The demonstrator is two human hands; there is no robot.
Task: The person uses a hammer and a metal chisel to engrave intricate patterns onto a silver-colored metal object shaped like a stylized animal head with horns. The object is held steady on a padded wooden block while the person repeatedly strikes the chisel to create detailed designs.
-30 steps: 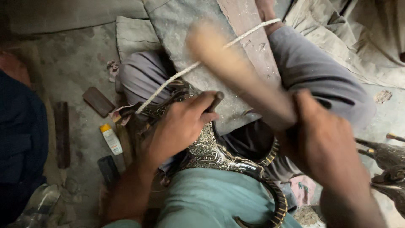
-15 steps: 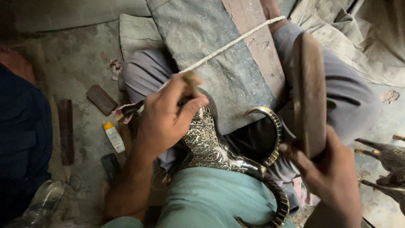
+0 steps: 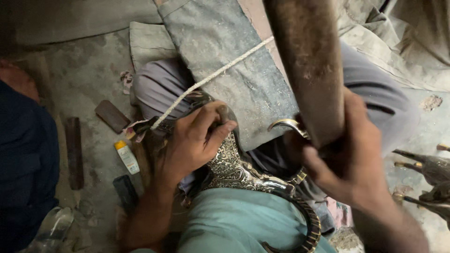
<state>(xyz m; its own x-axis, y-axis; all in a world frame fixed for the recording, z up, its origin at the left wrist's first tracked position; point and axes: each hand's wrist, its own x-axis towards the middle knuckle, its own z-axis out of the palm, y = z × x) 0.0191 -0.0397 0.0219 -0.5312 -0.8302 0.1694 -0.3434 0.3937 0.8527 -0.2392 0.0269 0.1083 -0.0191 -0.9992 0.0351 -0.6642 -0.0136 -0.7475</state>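
A grey slab [image 3: 225, 61] lies across the person's lap, running from the centre up toward 12 o'clock, with a white rope [image 3: 211, 77] stretched slantwise over it from 2 o'clock down to 8 o'clock. The concrete floor [image 3: 89, 70] fills the side from 9 to 11 o'clock.

A thick wooden mallet [image 3: 309, 61] rises from the centre-right toward 12 o'clock, close to the camera and blurred. The right hand [image 3: 351, 159], at 4 o'clock, is closed around its lower end.

An ornate metal piece [image 3: 234, 166], silver-toned with dense engraved patterns and a curved, ridged band sweeping down toward 5 o'clock, rests on the lap just below the centre. The left hand [image 3: 194, 140], just left of the centre, sits on top of that piece with its fingers curled tight around a small dark tool [image 3: 224, 114], whose tip points down at the engraved surface.

On the floor at 8 to 9 o'clock lie a dark metal bar [image 3: 74, 152], a flat brown block [image 3: 111, 115], a small dark block [image 3: 125, 192] and a small white tube with a yellow cap [image 3: 126, 157], all near one another but apart. Dark metal animal figures [image 3: 429, 175] stand at 4 o'clock by the frame's edge.
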